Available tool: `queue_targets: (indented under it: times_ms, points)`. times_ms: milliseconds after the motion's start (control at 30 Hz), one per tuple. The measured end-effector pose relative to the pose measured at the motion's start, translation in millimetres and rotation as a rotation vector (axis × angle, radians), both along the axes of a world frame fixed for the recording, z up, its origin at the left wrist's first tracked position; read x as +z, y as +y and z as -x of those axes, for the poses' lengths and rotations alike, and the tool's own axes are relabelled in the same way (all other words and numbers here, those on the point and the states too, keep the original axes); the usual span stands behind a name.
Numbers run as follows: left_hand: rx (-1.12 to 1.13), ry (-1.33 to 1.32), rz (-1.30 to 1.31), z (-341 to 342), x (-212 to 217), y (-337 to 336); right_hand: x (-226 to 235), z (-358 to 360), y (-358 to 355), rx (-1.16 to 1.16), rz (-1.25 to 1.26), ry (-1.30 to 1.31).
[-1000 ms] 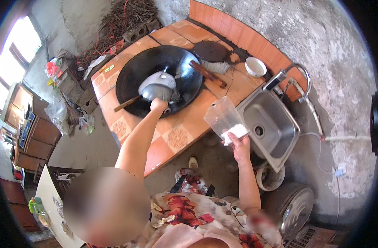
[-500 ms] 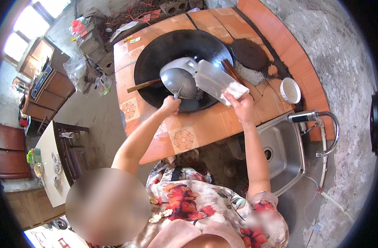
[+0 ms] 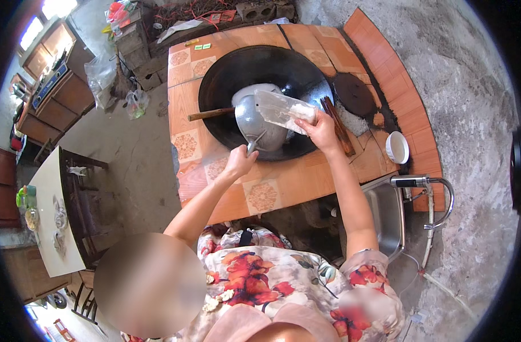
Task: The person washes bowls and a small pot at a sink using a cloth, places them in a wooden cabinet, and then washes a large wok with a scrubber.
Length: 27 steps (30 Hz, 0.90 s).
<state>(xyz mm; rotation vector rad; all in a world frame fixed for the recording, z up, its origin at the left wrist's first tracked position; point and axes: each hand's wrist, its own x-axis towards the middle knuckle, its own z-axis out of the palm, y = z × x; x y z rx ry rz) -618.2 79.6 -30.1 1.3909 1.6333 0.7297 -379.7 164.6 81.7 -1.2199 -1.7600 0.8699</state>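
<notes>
My left hand (image 3: 241,162) is closed round the short handle of a round metal ladle (image 3: 249,121), tilted over a big black wok (image 3: 220,68). In my right hand (image 3: 322,134), a clear plastic bag (image 3: 280,108) with white contents is pinched at its near right end. The bag's far end overlaps the ladle's rim; whether they touch I cannot tell. A wooden handle (image 3: 206,114) rests across the wok's left rim, its inner end hidden behind the ladle. A pale grey patch shows in the wok beyond the ladle.
The wok sits in an orange-tiled stove (image 3: 186,85). At its right lie a bundle of brown sticks (image 3: 340,128), a dark round lid (image 3: 354,94) and a white bowl (image 3: 397,147). A steel sink (image 3: 383,214) with a tap (image 3: 411,181) stands nearer right. A table (image 3: 58,228) is at left.
The plastic bag has swung flatter, and my right hand has come slightly left and up. The ladle has turned more edge-on. The whole view has shifted.
</notes>
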Motion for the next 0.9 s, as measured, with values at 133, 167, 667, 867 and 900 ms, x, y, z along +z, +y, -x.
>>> queue_targets:
  times_ms: [133, 167, 667, 867, 900]
  points:
    - [-0.016, 0.085, -0.095, 11.3, 2.9, -1.1, 4.8, 19.4, -3.2, -0.077, -0.087, 0.097]
    - [-0.012, 0.053, -0.069, 14.4, -0.2, 0.4, 6.9, 23.0, -4.8, -0.079, -0.076, 0.043]
    - [-0.082, -0.393, 0.182, 27.1, 0.2, 3.0, 6.5, 28.8, 2.7, -0.162, -0.161, -0.025]
    - [-0.097, -0.351, 0.106, 29.3, -16.0, 6.9, 13.8, 27.0, 8.0, -0.096, -0.091, -0.038]
    - [-0.092, -0.346, 0.110, 29.0, -13.6, 6.8, 15.1, 24.6, 7.8, -0.099, -0.074, -0.119]
